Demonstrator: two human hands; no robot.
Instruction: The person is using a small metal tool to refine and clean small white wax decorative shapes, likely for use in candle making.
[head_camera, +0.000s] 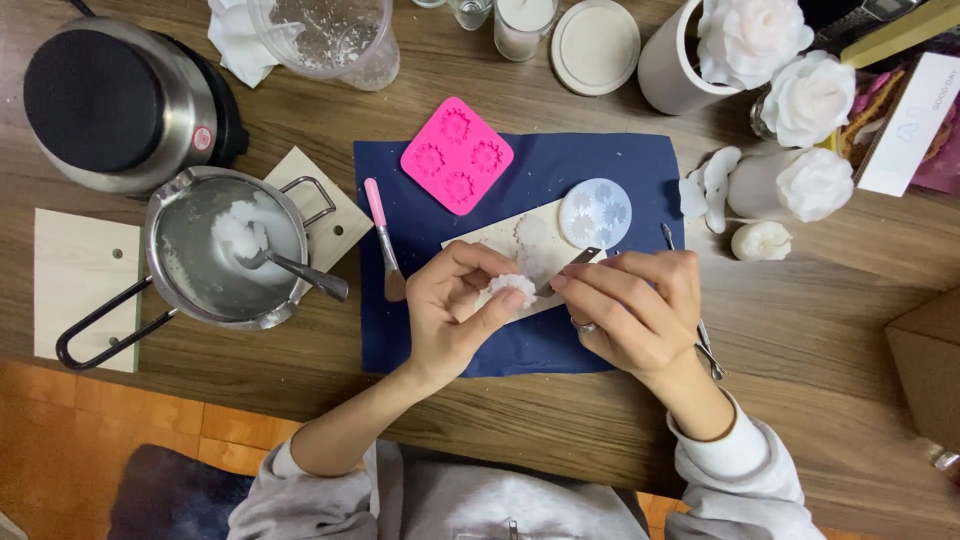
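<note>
Both forearms reached up over the tabletop. The left hand pinched a white wax flower above the blue cloth; the right hand gripped a metal tool touching it.

We can't see most of the small white wax flower, lost behind the left hand; beside it, the blade's handle vanishes inside the right hand.

Flower: small white ruffled wax blossom, pinched at fingertips above navy cloth.
Tool: slim grey metal blade, tilted, tip touching blossom's right edge.
</note>
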